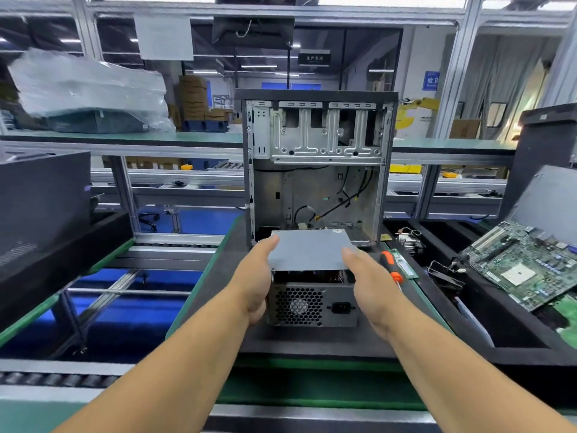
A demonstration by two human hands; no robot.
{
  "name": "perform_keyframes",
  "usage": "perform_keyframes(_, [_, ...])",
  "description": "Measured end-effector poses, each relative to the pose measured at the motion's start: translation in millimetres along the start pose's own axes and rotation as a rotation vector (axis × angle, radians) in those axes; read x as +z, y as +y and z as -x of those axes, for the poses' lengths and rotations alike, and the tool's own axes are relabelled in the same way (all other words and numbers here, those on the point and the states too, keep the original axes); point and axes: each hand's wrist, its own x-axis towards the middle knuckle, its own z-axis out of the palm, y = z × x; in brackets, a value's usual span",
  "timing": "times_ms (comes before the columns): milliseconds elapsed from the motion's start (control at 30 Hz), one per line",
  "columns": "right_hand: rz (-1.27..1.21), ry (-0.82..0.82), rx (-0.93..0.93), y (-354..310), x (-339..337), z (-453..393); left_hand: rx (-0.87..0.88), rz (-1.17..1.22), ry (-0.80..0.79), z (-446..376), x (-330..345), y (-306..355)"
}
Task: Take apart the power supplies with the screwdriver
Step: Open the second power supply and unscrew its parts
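Note:
A grey power supply sits on the black mat before me, its fan grille and socket facing me. Its flat grey cover is raised above the body, with a gap showing at the front. My left hand grips the cover's left edge, thumb on top. On the cover's right edge my right hand holds on, thumb over the corner. An orange and black screwdriver lies on the mat just right of my right hand.
An open, gutted computer case stands upright right behind the power supply. A black tray at the right holds a motherboard and a heatsink. A dark case stands at the left, with a roller conveyor below.

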Motion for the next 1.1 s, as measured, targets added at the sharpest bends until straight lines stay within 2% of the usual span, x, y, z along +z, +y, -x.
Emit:
perform_keyframes(100, [0.0, 0.012, -0.077, -17.5, 0.8, -1.4, 0.004, 0.016, -0.032, 0.5, 2.2, 16.1])
perform_keyframes(267, [-0.093, -0.021, -0.159, -63.3, -8.2, -10.5, 0.227, -0.029, -0.003, 4.1, 14.2, 66.0])
perform_keyframes(433, [-0.382, -0.019, -0.215, -95.2, -48.0, -20.7, 0.36, 0.005, -0.122, 5.4, 51.7, 94.6])
perform_keyframes(500, [-0.492, 0.046, -0.183, -92.9, -67.8, -22.3, 0.328, -0.003, -0.096, 2.7, 72.4, 94.5])
perform_keyframes(567, [-0.594, 0.069, -0.15, -80.2, -81.3, -23.3, 0.18, -0.022, -0.048, 0.1, 89.6, 92.0])
perform_keyframes(667, [-0.73, 0.052, -0.139, -50.4, -93.9, -22.5, -0.1, 0.032, -0.173, -0.5, 107.7, 95.0])
perform_keyframes(733, [-0.741, 0.062, -0.09, -28.7, -104.9, -23.8, -0.111, 0.086, -0.169, -8.7, 118.3, 95.4])
perform_keyframes(800, [-0.714, 0.177, 0.012, -8.8, -116.3, -27.2, 0.012, 0.007, -0.11, -14.9, 128.8, 93.2])
perform_keyframes(867, [-0.475, 0.398, 0.089, 9.4, -122.7, -32.8, 0.218, -0.246, -0.071, -17.9, 139.1, 87.9])
perform_keyframes(933, [0.072, 0.563, 0.071, 25.9, -124.5, -40.1, 0.39, -0.433, -0.071, -19.7, 145.7, 83.1])
perform_keyframes(967, [0.353, 0.533, 0.043, 32.6, -123.4, -42.0, 0.454, -0.486, -0.082, -20.0, 148.3, 81.1])
perform_keyframes(1033, [0.794, 0.326, 0.094, 43.3, -117.5, -44.4, 0.566, -0.564, -0.107, -21.0, 153.3, 77.2])
perform_keyframes(1100, [1.01, 0.233, 0.126, 52.0, -114.5, -50.2, 0.661, -0.695, -0.149, -20.1, 158.8, 71.6])
